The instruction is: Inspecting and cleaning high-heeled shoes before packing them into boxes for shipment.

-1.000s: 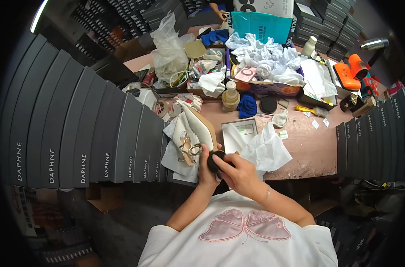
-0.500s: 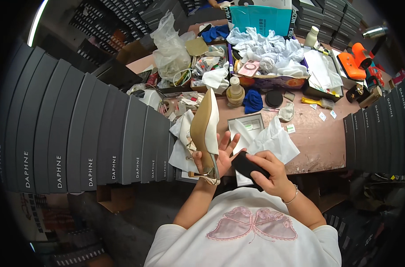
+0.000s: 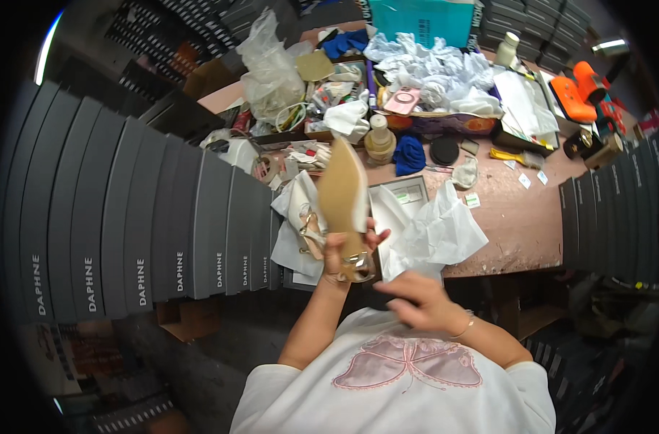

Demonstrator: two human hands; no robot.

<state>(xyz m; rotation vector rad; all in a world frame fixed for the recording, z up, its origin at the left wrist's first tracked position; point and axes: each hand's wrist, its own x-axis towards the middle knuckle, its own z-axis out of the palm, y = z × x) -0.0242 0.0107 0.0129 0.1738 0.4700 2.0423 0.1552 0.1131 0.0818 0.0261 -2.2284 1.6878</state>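
My left hand (image 3: 334,259) is closed around the heel end of a white high-heeled shoe (image 3: 341,184), its toe pointing away from me and its tan sole facing up toward me. To the right and nearer my body is my right hand (image 3: 422,304), smeared by motion, so its fingers and anything in them cannot be made out. The mate, another white heeled shoe (image 3: 300,205), lies on white paper left of the held one. Beyond my right hand stands an open grey shoe box (image 3: 425,189), with white tissue paper (image 3: 449,228) spilling out.
Tall rows of dark shoe boxes (image 3: 137,217) flank the left, and more boxes (image 3: 608,217) stand at right. Along the back are a bottle (image 3: 380,141), a blue cloth (image 3: 410,155), a yellow-handled brush (image 3: 517,157) and a carton of crumpled paper (image 3: 434,76).
The held shoe has turned so its sole faces me more fully. My right hand has moved down toward my body, and the black pad it held no longer shows.
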